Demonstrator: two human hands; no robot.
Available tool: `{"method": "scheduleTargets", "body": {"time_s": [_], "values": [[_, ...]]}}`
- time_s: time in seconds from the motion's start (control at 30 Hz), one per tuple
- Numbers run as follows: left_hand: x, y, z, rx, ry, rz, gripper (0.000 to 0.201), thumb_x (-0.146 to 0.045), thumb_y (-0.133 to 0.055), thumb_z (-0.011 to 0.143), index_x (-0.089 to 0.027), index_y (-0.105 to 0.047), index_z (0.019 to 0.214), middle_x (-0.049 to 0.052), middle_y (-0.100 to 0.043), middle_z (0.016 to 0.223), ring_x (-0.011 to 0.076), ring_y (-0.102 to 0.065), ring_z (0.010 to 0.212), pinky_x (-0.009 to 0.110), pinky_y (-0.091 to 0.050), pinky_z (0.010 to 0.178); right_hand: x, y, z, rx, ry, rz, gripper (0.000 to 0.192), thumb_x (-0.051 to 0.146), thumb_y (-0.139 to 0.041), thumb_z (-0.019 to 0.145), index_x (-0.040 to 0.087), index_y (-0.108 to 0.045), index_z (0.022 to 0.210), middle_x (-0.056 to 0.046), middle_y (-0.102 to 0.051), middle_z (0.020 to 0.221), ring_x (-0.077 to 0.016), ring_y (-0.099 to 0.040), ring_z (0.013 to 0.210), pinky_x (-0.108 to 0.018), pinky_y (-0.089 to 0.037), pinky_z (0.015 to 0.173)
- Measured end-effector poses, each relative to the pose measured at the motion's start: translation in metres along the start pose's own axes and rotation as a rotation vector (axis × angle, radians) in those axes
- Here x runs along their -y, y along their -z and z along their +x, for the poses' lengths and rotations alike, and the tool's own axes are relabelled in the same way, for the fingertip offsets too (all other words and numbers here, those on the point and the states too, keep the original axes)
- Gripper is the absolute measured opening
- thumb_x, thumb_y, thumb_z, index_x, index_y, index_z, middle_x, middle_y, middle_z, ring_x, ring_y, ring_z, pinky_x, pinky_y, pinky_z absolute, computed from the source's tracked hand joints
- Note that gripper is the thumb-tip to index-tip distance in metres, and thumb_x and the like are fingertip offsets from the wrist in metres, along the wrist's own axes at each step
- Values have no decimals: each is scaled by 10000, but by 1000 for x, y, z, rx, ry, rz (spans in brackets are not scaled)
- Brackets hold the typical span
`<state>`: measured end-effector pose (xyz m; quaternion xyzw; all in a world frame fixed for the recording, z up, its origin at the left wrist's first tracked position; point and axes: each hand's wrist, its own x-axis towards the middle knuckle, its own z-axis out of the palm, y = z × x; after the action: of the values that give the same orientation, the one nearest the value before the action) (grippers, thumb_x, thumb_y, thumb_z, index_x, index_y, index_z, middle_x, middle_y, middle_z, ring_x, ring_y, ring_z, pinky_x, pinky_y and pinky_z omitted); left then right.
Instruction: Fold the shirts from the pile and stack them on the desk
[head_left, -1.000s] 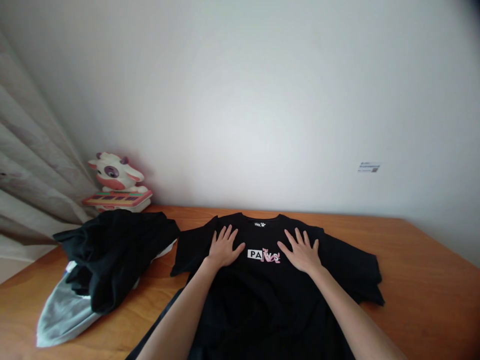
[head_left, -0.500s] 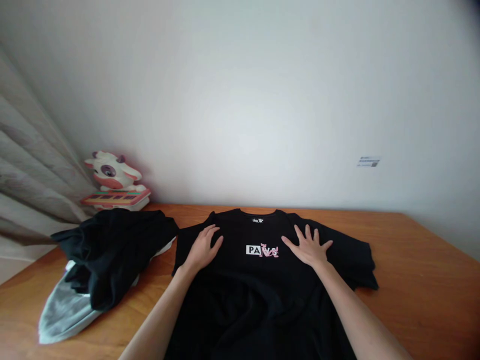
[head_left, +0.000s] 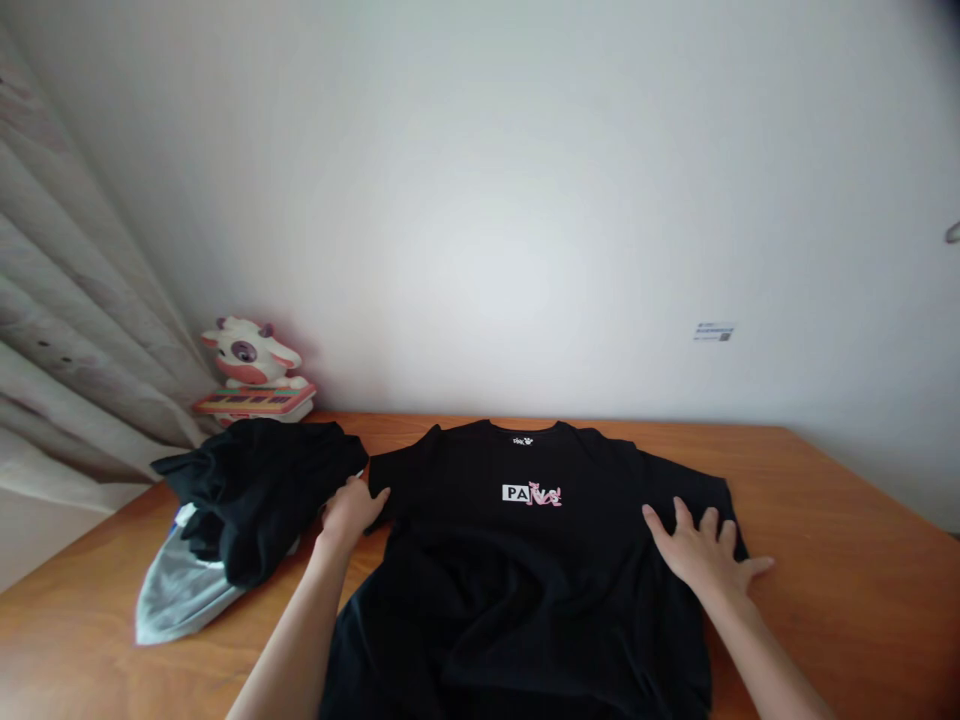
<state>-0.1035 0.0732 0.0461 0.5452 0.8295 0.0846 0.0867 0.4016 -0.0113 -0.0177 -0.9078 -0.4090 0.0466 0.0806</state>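
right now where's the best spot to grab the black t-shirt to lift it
Probably the two shoulder seams of the black t-shirt, pinched from above on either side of the collar. It lies flat, front up, sleeves spread, so it should hang straight. The left hand and right hand rest at the sleeves.

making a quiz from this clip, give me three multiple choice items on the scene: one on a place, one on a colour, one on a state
1. Where does the white cow-shaped toy stand?
A. back left corner of the wooden table
B. on the shirt
C. right table edge

2. What colour is the printed t-shirt spread on the table?
A. white
B. black
C. red

3. How is the right hand?
A. clenched in a fist
B. raised in the air
C. flat, fingers spread

Key: 1 A, it stands by the beige curtain at the wall; 2 B, black cloth with a small chest print; 3 C, palm down on the shirt's sleeve.
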Motion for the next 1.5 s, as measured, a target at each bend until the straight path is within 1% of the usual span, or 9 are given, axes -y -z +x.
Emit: {"method": "scheduleTargets", "body": {"time_s": [0.1,0.23,0.6,0.8,0.9,1.07,1.2,1.3,1.5], "values": [[5,-3,7,42,-2,-129,308,-470,-662,803,-173,-660,719,154,-714,721,380,-726,875,385,-509,746,-9,-2,-7,-58,-20,37,849,703,-137,943,194,-437,1554,-228,-303,1641,-508,-192,1501,-807,-120,1084],[9,-6,10,48,-11,-358,353,-376,-710,715,-233,-493,477,13,-501,441,288,-664,652,310,-437,621,-18,-8,-10,-121,60,109,781,620,-137,968,177,-517,1487,-195,-376,1610,-444,-227,1510,-764,-132,1128],[-8,-3,27,-175,51,-1041,173,-381,-566,676,-227,-495,708,-41,-531,584,164,-574,527,265,-471,526,-26,-14,-8,-188,150,151,764,618,-212,945,122,-573,1401,-216,-475,1537,-426,-350,1459,-783,-174,1119],[9,-13,16,-278,-11,-949,226,-159,-602,588,-233,-526,787,-9,-585,721,232,-667,792,358,-543,785,-23,-10,-12,-350,275,223,674,572,-268,949,121,-645,1278,-251,-548,1440,-445,-431,1395,-829,-190,1071],[15,-12,-8,-298,-183,-857,267,-146,-640,627,-228,-606,879,65,-667,977,289,-634,1107,424,-470,1028,-16,6,-25,-413,476,348,582,586,-354,941,161,-710,1120,-216,-643,1300,-398,-590,1223,-683,-399,1047],[9,-11,-73,-291,-785,-359,183,-383,-602,894,-233,-622,997,103,-654,1156,286,-623,1109,447,-474,1029,-3,56,-90,-24,973,490,328,545,-570,946,298,-724,1098,-57,-708,1126,-226,-671,1057,-365,-546,953],[16,-3,-115,-126,-759,-164,489,-623,-656,831,-245,-611,1140,81,-655,1114,291,-660,1029,405,-534,895,-5,69,-142,169,1230,324,382,487,-818,781,358,-724,1128,-10,-696,1137,-219,-673,1008,-336,-564,898],[33,6,-129,-18,-644,-158,659,-700,-672,771,-242,-601,1240,102,-656,1167,329,-656,1101,427,-528,928,-12,59,-148,-9,1247,331,75,328,-683,923,328,-751,957,-8,-696,971,-190,-679,873,-308,-558,807],[54,11,-150,255,-713,-192,893,-640,-767,718,-351,-465,1507,96,-555,1445,335,-557,1321,446,-468,1092,-25,63,-140,-559,846,468,373,495,-462,1024,234,-708,1129,-66,-604,904,-181,-650,724,-279,-528,626]]}}
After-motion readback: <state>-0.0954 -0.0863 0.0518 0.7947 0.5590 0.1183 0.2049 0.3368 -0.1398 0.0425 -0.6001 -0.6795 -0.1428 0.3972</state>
